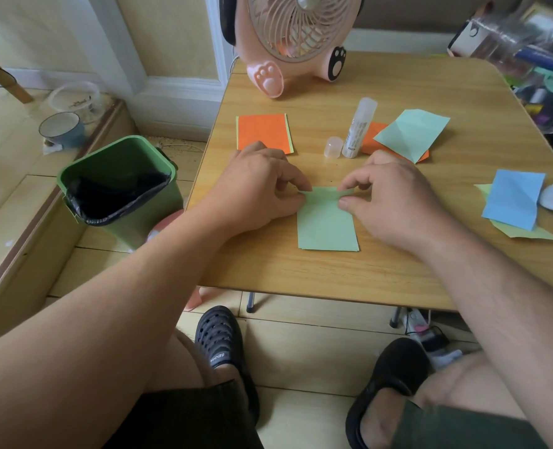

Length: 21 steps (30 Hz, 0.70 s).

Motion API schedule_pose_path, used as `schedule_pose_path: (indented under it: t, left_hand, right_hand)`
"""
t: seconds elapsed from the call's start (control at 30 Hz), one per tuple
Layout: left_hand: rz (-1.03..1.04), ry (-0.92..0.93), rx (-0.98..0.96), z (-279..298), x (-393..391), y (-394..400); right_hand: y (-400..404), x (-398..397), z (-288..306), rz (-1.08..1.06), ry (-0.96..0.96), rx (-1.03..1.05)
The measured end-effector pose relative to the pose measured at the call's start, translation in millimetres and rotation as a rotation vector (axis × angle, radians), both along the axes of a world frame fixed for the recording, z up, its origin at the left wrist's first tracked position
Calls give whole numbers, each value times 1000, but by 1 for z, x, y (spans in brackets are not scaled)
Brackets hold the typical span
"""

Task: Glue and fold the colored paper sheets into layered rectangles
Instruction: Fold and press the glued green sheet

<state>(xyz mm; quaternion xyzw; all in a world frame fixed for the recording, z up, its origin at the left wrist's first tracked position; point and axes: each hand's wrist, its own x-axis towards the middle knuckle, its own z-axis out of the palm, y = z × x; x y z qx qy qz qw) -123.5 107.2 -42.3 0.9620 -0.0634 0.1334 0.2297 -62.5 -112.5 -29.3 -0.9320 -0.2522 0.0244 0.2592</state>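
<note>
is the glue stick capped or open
Open. The glue stick lies on the table with no cap on its near end; its clear cap stands apart beside it.

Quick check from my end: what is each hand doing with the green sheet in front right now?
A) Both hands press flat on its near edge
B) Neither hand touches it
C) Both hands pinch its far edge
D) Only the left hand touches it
C: the left hand and the right hand each pinch a far corner of the green sheet, whose near part lies flat on the table.
</note>
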Motion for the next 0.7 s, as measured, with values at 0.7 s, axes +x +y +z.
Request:
schedule_pose_path:
  t: [0.7]
  left_hand:
    - [36,8,-10,0,1,-1]
  right_hand:
    - [2,1,-9,-37,-30,94]
